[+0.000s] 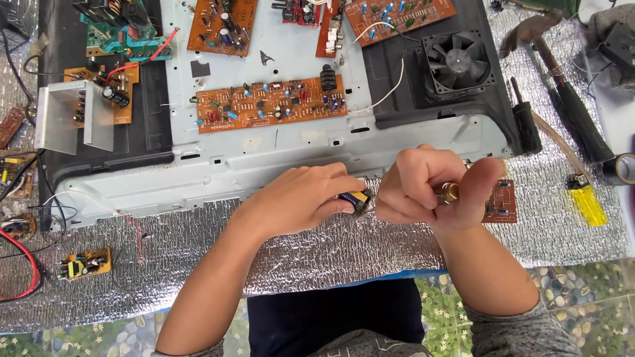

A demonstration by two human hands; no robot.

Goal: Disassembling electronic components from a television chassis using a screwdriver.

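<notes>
My left hand (pixel 301 198) has its grip pinched on a small blue and yellow part (pixel 355 198), thumb and fingertips pressed onto it from the left. My right hand (pixel 423 188) is curled into a loose fist, its grip pressed around a small brass-coloured piece (pixel 450 192) that shows between the thumb and the fingers. The two hands meet just above the near edge of the grey metal panel (pixel 278 158), the blue and yellow part sitting between them and touching both, as far as I can tell. Behind my right thumb lies a small red circuit board (pixel 501 201), partly hidden by the hand; I cannot tell whether I am touching it.

All of this sits over a surface covered in silver quilted foil (pixel 317 254). On the metal panel, well beyond my hands, a long orange circuit board (pixel 271 104) lies flat, with more boards along the far edge. To its right a black fan (pixel 458 63) sits in a dark plastic frame, with a white wire (pixel 393 92) curving down beside it. Far to my right, on the foil, are a yellow lighter (pixel 586 201), a black-handled tool (pixel 527 125) and a hammer (pixel 552 63) lying at a slant. To my left stands a folded aluminium bracket (pixel 73 116) against another board, and near the front left a small yellow board (pixel 84 264) lies alone on the foil, beside a red cable (pixel 26 264).
</notes>
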